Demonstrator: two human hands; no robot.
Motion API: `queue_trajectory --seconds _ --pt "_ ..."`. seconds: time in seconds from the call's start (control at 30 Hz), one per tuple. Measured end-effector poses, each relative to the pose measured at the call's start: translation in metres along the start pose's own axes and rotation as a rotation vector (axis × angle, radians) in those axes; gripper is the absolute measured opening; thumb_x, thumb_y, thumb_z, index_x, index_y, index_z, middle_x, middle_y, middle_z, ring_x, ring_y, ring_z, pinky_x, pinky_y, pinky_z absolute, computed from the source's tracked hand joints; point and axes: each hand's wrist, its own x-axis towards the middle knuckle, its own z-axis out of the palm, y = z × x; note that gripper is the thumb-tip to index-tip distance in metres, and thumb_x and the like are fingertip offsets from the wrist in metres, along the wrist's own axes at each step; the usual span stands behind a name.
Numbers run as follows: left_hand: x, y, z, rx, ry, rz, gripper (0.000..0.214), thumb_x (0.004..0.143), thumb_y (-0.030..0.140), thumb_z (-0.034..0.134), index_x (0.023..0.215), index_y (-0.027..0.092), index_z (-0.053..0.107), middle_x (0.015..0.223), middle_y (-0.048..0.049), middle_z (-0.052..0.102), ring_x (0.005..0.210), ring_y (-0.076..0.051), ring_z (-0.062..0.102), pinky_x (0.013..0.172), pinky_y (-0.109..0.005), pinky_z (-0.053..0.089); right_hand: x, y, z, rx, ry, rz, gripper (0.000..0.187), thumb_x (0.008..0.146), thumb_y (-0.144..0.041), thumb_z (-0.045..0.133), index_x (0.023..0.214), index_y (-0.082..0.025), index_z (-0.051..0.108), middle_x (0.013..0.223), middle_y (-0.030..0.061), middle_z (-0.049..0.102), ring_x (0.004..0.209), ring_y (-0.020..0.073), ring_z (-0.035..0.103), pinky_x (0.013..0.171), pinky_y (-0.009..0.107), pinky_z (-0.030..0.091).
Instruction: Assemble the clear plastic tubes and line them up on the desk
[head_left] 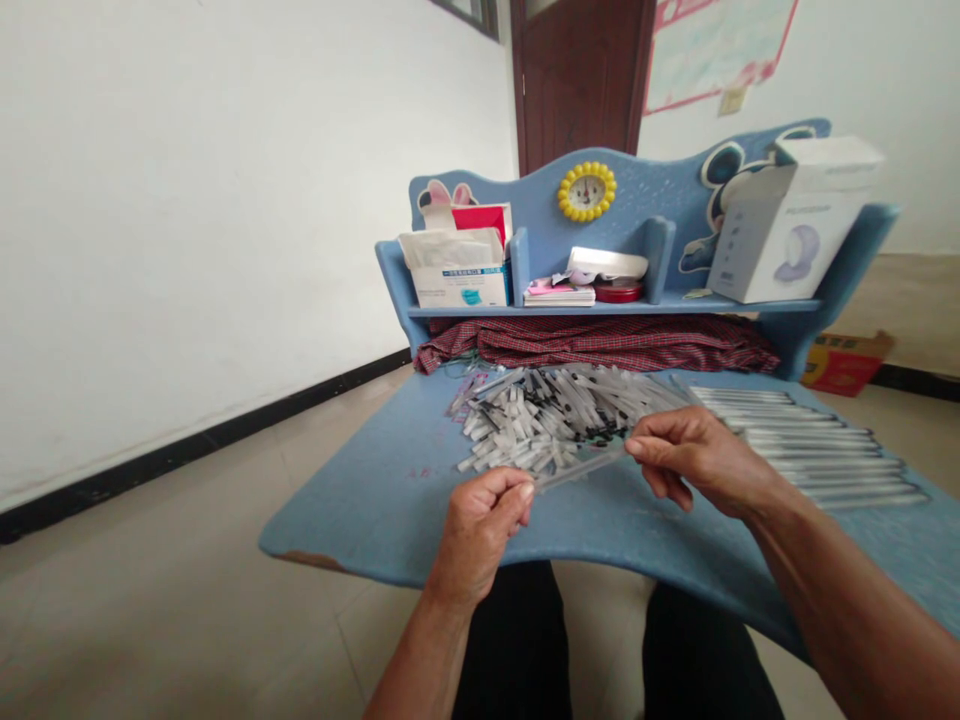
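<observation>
Both hands pinch one clear plastic tube [581, 466], held level just above the blue desk [375, 490]. My left hand [480, 530] grips its near left end with curled fingers. My right hand [694, 455] grips its right end between thumb and fingertips. Right behind the tube lies a heap of several short clear and black pen parts [551, 415]. A row of several long clear tubes [817, 450] lies side by side at my right hand's far side.
A red checked cloth [600, 342] lies under the desk's shelf. The shelf carries a mask box [459, 270], booklets and a red tin [592, 285] and a white carton [787, 225]. A yellow clock [586, 191] sits on the backboard. An orange box [846, 362] stands on the floor.
</observation>
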Motion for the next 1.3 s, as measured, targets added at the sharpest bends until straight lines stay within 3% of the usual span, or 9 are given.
queue_trajectory --seconds 0.47,0.67,0.73,0.77,0.87,0.93,1.03,1.2,1.3 --pt "-0.003 0.009 0.005 -0.112 0.093 -0.033 0.022 0.071 0.034 0.063 0.07 0.012 0.059 0.05 0.0047 0.044 0.042 -0.003 0.03 0.04 -0.016 0.021 0.003 0.003 0.012 0.072 -0.025 -0.01 0.04 0.075 -0.049 0.06 0.056 -0.017 0.047 0.04 -0.0042 0.053 0.025 0.005 0.038 0.028 0.017 0.025" --pt "0.002 0.009 0.005 -0.135 0.186 -0.027 0.025 0.067 0.036 0.067 0.075 0.012 0.061 0.05 0.0049 0.046 0.041 -0.003 0.033 0.04 -0.016 0.025 0.016 0.006 0.015 -0.074 0.028 -0.032 0.034 0.08 -0.047 0.052 0.064 -0.017 0.049 0.046 -0.0042 0.055 0.031 0.0069 0.044 0.033 0.018 0.03" --pt "0.006 0.008 0.006 -0.132 0.233 -0.025 0.028 0.065 0.037 0.069 0.076 0.012 0.061 0.051 0.0042 0.049 0.042 -0.004 0.035 0.039 -0.016 0.026 0.021 0.006 0.015 -0.19 0.106 -0.087 0.026 0.082 -0.041 0.05 0.073 -0.016 0.054 0.054 -0.0024 0.058 0.039 0.0093 0.05 0.039 0.02 0.035" --pt "0.008 0.008 0.006 -0.124 0.246 -0.022 0.029 0.064 0.038 0.07 0.076 0.013 0.062 0.051 0.004 0.049 0.043 -0.004 0.036 0.039 -0.016 0.027 0.022 0.006 0.015 -0.306 0.204 -0.149 0.022 0.081 -0.037 0.053 0.078 -0.016 0.056 0.059 -0.0012 0.06 0.045 0.0107 0.053 0.045 0.022 0.038" --pt "0.013 0.006 0.007 -0.103 0.282 -0.017 0.03 0.061 0.038 0.072 0.076 0.013 0.062 0.051 0.004 0.05 0.043 -0.005 0.038 0.038 -0.016 0.027 0.019 0.001 0.019 -0.793 0.406 -0.422 0.019 0.08 -0.031 0.057 0.093 -0.018 0.061 0.083 0.0054 0.064 0.076 0.0174 0.058 0.066 0.028 0.042" --pt "0.013 0.006 0.006 -0.112 0.278 -0.016 0.031 0.06 0.039 0.072 0.073 0.013 0.062 0.051 0.0036 0.051 0.042 -0.005 0.037 0.038 -0.016 0.027 0.014 -0.003 0.022 -1.091 0.399 -0.529 0.017 0.083 -0.03 0.055 0.095 -0.019 0.061 0.09 0.0077 0.062 0.084 0.0202 0.055 0.071 0.031 0.039" --pt "0.013 0.006 0.004 -0.109 0.249 -0.025 0.031 0.06 0.039 0.073 0.073 0.013 0.063 0.05 0.0031 0.052 0.042 -0.005 0.038 0.038 -0.016 0.029 0.009 -0.009 0.029 -1.354 0.369 -0.556 0.013 0.086 -0.021 0.048 0.09 -0.019 0.061 0.085 0.0081 0.06 0.081 0.0207 0.052 0.069 0.031 0.036" --pt "0.012 0.008 0.003 -0.071 0.211 -0.04 0.035 0.055 0.043 0.074 0.072 0.014 0.064 0.048 0.0027 0.052 0.04 -0.006 0.038 0.037 -0.018 0.028 0.003 -0.019 0.033 -1.463 0.217 -0.592 0.016 0.086 -0.013 0.044 0.083 -0.017 0.059 0.079 0.0067 0.062 0.073 0.0187 0.052 0.065 0.031 0.035" --pt "0.011 0.01 0.004 -0.04 0.204 -0.035 0.04 0.055 0.048 0.073 0.075 0.013 0.067 0.05 0.0016 0.053 0.04 -0.007 0.038 0.037 -0.018 0.029 -0.005 -0.027 0.017 -1.484 0.148 -0.526 0.019 0.085 -0.009 0.042 0.084 -0.017 0.059 0.078 0.0062 0.064 0.07 0.0173 0.054 0.064 0.029 0.035"
